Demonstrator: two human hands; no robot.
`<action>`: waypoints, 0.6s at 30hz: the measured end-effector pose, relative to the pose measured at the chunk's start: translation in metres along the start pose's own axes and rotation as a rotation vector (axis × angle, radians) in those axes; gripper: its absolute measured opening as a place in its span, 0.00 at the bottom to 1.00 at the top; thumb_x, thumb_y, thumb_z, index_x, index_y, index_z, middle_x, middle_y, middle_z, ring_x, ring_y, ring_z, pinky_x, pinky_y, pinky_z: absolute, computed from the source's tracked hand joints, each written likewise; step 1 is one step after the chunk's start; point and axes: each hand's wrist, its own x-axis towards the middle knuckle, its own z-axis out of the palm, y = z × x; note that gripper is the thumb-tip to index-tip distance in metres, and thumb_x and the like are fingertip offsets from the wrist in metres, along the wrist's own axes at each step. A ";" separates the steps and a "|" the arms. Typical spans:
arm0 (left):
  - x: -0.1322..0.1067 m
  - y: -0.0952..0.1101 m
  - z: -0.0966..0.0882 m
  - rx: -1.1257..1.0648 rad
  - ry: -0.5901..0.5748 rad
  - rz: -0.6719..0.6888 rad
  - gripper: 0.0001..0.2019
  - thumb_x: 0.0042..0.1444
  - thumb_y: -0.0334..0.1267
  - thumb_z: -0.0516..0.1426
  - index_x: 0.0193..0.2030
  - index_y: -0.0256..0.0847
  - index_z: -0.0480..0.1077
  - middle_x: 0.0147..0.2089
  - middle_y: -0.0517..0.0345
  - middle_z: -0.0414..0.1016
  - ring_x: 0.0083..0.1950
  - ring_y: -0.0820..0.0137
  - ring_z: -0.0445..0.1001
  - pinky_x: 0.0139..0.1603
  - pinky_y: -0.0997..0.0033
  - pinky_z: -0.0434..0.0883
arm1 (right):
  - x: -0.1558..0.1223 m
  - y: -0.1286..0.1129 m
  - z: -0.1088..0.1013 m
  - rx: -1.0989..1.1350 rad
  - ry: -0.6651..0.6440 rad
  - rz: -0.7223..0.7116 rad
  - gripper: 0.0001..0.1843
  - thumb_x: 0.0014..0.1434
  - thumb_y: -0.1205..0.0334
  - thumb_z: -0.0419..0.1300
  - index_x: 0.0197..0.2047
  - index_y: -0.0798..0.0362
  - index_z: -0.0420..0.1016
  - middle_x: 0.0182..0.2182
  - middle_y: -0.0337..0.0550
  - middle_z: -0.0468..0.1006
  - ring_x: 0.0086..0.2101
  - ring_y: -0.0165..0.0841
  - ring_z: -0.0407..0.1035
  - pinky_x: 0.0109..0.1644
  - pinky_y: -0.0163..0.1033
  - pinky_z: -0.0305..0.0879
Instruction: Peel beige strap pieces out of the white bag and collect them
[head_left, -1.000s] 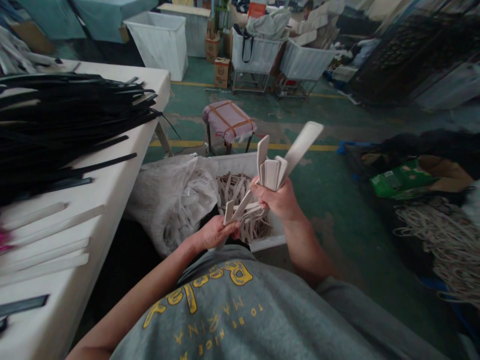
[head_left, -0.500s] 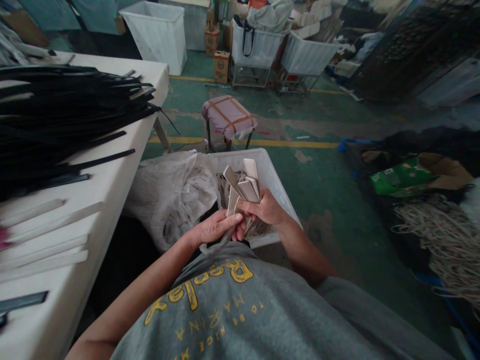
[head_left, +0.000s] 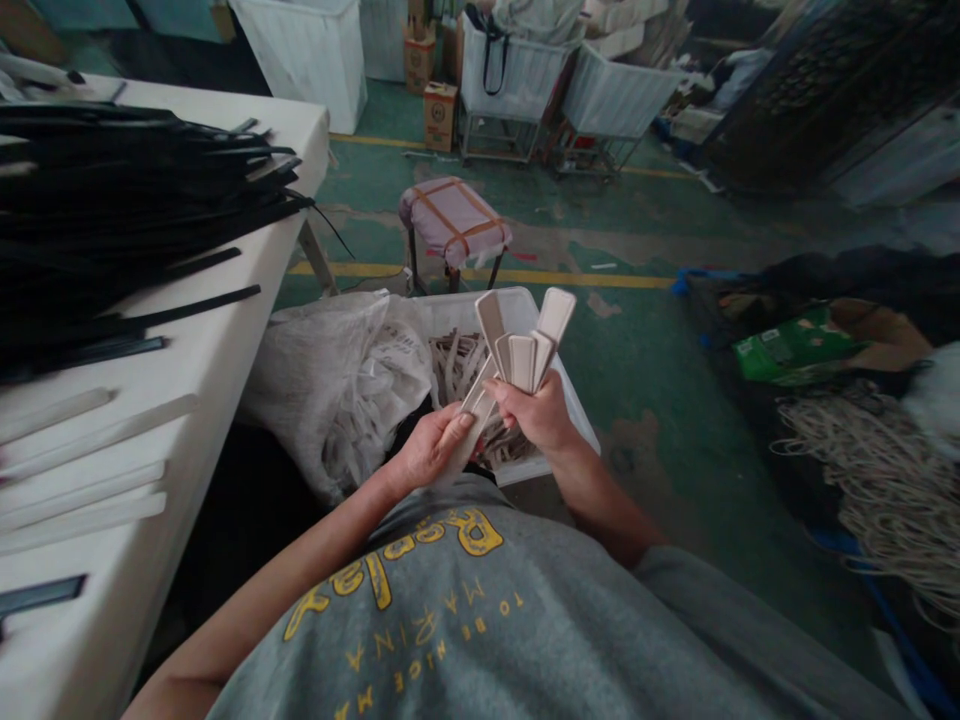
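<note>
Several flat beige straps [head_left: 521, 355] with rounded, stitched-looking ends fan upward out of my right hand [head_left: 544, 408], whose fingers are closed round them. My left hand [head_left: 436, 445] pinches one pale strap [head_left: 477, 405] between thumb and fingers. That strap slants from the left hand up towards the bundle, and its lower part blurs near my shirt. Below both hands stands a white plastic bin [head_left: 574, 395] with a heap of similar beige strips [head_left: 457, 360] in it.
A white sack [head_left: 337, 370] leans at the bin's left. The white table [head_left: 217, 330] on the left carries black strips [head_left: 135, 200] and pale strips [head_left: 97, 460]. A padded stool [head_left: 457, 220] stands ahead. Beige cords [head_left: 877, 490] lie in a pile at right.
The bundle in my right hand has risen slightly and moved right, its ends fanning wider. My left hand's strap now shows more plainly, with the two hands farther apart. The view has tilted slightly.
</note>
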 end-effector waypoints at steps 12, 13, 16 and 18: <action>-0.020 -0.049 -0.049 0.128 0.380 -0.081 0.15 0.56 0.47 0.63 0.46 0.41 0.77 0.44 0.49 0.80 0.41 0.63 0.77 0.44 0.69 0.71 | 0.020 0.004 -0.051 -0.051 0.358 -0.069 0.19 0.51 0.55 0.67 0.17 0.53 0.66 0.12 0.33 0.66 0.12 0.22 0.58 0.15 0.28 0.59; -0.024 -0.053 -0.057 0.134 0.420 -0.099 0.17 0.54 0.46 0.64 0.48 0.41 0.77 0.44 0.49 0.81 0.41 0.64 0.78 0.44 0.69 0.71 | 0.020 0.009 -0.053 -0.064 0.383 -0.073 0.19 0.51 0.55 0.67 0.17 0.53 0.66 0.12 0.33 0.66 0.13 0.22 0.59 0.15 0.28 0.60; -0.037 -0.061 -0.077 0.199 0.490 -0.112 0.20 0.52 0.47 0.65 0.50 0.42 0.75 0.44 0.50 0.81 0.41 0.64 0.79 0.44 0.67 0.72 | 0.025 0.027 -0.057 -0.099 0.425 -0.062 0.17 0.49 0.53 0.68 0.20 0.53 0.68 0.13 0.34 0.68 0.13 0.23 0.61 0.15 0.28 0.61; -0.044 -0.064 -0.085 0.232 0.508 -0.123 0.23 0.52 0.50 0.64 0.52 0.41 0.74 0.44 0.51 0.80 0.41 0.64 0.79 0.43 0.66 0.72 | 0.032 0.043 -0.058 -0.118 0.443 -0.045 0.17 0.49 0.51 0.68 0.22 0.54 0.69 0.14 0.34 0.69 0.14 0.24 0.62 0.16 0.29 0.62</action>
